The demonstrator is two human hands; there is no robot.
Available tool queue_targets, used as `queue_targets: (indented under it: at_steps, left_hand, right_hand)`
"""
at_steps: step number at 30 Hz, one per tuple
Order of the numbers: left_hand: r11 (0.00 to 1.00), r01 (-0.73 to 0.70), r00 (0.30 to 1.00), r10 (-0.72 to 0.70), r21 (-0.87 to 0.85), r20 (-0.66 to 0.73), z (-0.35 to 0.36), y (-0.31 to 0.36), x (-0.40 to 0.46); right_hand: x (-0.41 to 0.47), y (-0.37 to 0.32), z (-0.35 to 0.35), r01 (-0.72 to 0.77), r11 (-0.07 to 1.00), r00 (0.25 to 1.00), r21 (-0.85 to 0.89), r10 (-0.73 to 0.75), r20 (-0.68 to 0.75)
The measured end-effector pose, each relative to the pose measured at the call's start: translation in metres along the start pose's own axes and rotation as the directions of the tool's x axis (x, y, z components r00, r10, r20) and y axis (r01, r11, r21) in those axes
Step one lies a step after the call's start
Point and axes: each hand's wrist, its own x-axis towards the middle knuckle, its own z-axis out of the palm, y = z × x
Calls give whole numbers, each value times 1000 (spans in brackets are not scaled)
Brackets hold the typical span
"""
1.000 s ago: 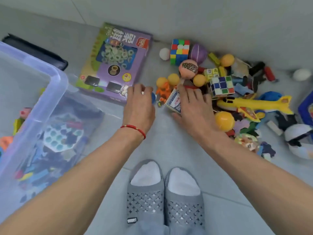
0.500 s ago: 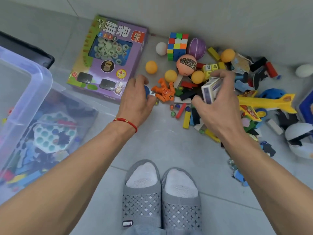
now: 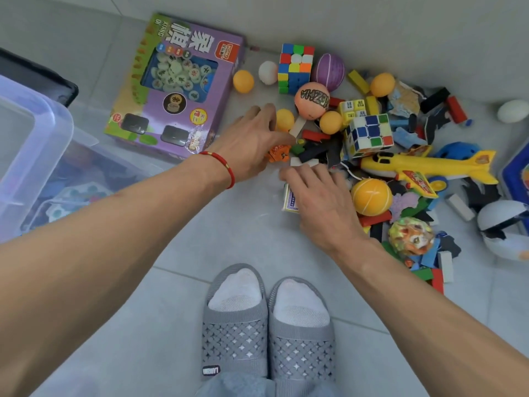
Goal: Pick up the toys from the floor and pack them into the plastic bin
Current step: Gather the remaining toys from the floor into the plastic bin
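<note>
since half a second ago the right hand (image 3: 323,202) has come down from the air to the floor: it now lies over the card box (image 3: 289,199), fingers spread fairly flat on top of it, so it presses the box rather than lifting it as before; whether the thumb curls under cannot be told. the left hand (image 3: 252,144) has shifted toward the pile, and its fingers now bend over the small orange figure (image 3: 279,154), which it seems to be pinching, though the fingertips are hidden. the loose coloured sticks and beads seen earlier beside the card box are now covered by the hands.

taking the card box as landmark: the white-faced puzzle cube (image 3: 369,134) sits beyond it and to the right, the yellow toy plane (image 3: 429,166) to its right, the yellow-orange ball (image 3: 371,197) just beside it on the right. the purple chess box (image 3: 183,90) lies beyond it to the left, and the clear plastic bin (image 3: 37,144), already holding toys, stands well apart to the left.

the floor (image 3: 171,296) is pale grey tile, meeting a grey wall behind the pile. grey slippers (image 3: 266,330) over white socks stand nearer than the card box.
</note>
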Motion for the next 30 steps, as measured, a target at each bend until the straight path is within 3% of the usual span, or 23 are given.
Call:
queue_targets:
  at_steps: [8, 12, 15, 17, 19, 20, 21, 22, 23, 24, 25, 27, 30]
  left_hand:
    - [999, -43, 998, 44, 20, -51, 3, 0, 7]
    - [993, 6, 990, -23, -120, -138, 5, -2, 2]
    - [960, 84, 958, -151, -268, -243, 5, -2, -6]
    - [926, 119, 915, -242, -357, -322, 0, 6, -14]
    - [861, 155, 849, -367, -485, -381, -9, 23, -27]
    - [751, 190, 776, -509, -632, -371, -16, 34, -34]
    - [536, 227, 681, -685, -813, -261, -24, 46, -43]
    - [216, 225, 600, -799, -950, -39, -34, 60, -53]
    - [-109, 199, 583, -786, -974, 207, -44, 70, -66]
    - [-349, 192, 619, -682, -917, 389, -53, 77, -80]
    - [-498, 201, 665, -563, -844, 491, -63, 81, -98]
    - [-642, 174, 730, -425, -747, 535, -91, 83, -136]
    - [-712, 63, 724, -449, -699, 523, -141, 81, -195]
  right_hand:
    - [19, 8, 3, 48, 995, 999, -84, -49, -13]
    - [23, 14, 3, 88, 992, 996, -86, -86, 22]
    - [21, 17, 0, 92, 994, 996, -53, -92, -13]
    - [14, 17, -6, 62, 996, 995, 57, -57, -84]
    - [3, 10, -17, -88, 907, 968, 413, 175, -178]
    - [-2, 4, -26, -174, 729, 923, 661, 354, -148]
    - [-5, -3, -38, -231, 456, 859, 860, 510, -40]
    - [-5, -9, -49, -248, 121, 794, 961, 594, 130]
    - [-5, -12, -60, -256, -193, 746, 947, 583, 321]
    - [-5, -14, -72, -275, -435, 729, 858, 488, 481]
    - [-4, -17, -85, -302, -588, 730, 750, 364, 579]
    - [-1, -26, -119, -366, -713, 749, 599, 156, 643]
    - [8, -59, -181, -479, -674, 798, 563, -67, 599]
